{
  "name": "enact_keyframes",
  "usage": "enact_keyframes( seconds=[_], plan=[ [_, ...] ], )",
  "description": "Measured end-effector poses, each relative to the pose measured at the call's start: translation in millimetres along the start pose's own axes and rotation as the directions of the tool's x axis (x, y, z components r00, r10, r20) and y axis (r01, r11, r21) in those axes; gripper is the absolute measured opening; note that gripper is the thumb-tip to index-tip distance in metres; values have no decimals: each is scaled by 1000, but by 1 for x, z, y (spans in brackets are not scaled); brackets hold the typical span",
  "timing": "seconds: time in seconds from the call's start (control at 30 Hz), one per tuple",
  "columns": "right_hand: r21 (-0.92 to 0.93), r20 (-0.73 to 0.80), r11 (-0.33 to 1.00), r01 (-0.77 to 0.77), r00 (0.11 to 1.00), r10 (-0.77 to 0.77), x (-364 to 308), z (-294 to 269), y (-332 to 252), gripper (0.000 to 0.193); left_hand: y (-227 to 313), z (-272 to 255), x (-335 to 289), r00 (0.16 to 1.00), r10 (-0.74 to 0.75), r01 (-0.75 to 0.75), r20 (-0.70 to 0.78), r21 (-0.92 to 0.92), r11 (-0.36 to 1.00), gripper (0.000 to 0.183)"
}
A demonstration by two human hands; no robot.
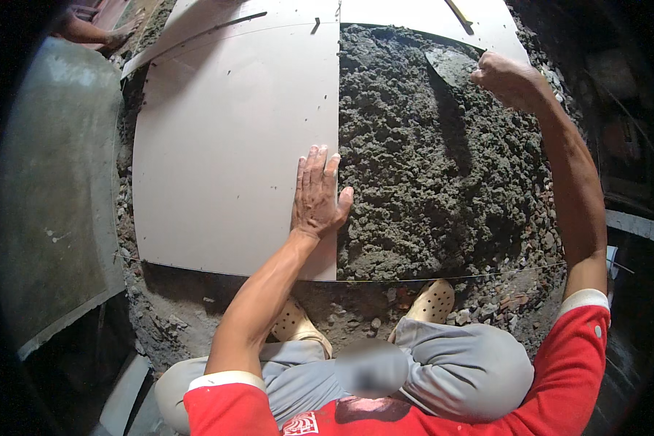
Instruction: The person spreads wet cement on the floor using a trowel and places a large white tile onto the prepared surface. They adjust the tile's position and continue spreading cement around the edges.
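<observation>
My left hand lies flat on the right edge of a large pale floor tile, fingers stretched forward and the thumb reaching past the edge over the mortar. To the right of that tile spreads a bed of rough grey wet mortar. At its far right, my right hand is closed around a trowel, whose handle is hidden in the fist. The mortar-smeared trowel blade points left and rests at or just above the mortar, close to the edge of a far pale tile.
A thin string runs along the near edge of tile and mortar. Loose gravel lies before my shoes. A yellow-and-black tool sits on the far tile. At left stands a grey concrete slab; another person's limb shows beyond.
</observation>
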State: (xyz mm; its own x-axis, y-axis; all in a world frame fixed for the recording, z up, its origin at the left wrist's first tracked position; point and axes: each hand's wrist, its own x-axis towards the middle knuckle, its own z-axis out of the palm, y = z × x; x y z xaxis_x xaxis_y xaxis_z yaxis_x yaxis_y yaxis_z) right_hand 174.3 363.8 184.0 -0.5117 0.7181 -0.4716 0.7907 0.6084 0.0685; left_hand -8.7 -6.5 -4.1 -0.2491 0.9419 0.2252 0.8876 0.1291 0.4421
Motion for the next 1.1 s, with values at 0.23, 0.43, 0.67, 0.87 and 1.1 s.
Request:
enact_keyframes(
  seconds=[0.23, 0.43, 0.67, 0.87, 1.1],
  plan=[
    [213, -350, 958, 190, 931, -107, 31, 15, -11, 44, 2, -4, 2, 999, 39, -39, -19, 9, 999, 66],
    [-186, -212, 937, 297, 919, -333, 45, 35, 21, 42, -2, 1, -2, 1000, 11, -11, -16, 22, 1000, 64],
    [813, -21, 570, 115, 985, -168, -24, 85, 8, 41, -2, 4, -1, 1000, 18, -18, 0, 49, 999, 65],
    [806, 125, 592, 5, 976, -179, -52, 101, -65, 35, 0, 1, -1, 1000, -2, 2, 0, 31, 1000, 67],
    [144, -200, 874, 464, 879, -434, -83, 93, -55, 38, -2, 2, -1, 1000, -13, 13, -2, 19, 1000, 69]
  ],
)
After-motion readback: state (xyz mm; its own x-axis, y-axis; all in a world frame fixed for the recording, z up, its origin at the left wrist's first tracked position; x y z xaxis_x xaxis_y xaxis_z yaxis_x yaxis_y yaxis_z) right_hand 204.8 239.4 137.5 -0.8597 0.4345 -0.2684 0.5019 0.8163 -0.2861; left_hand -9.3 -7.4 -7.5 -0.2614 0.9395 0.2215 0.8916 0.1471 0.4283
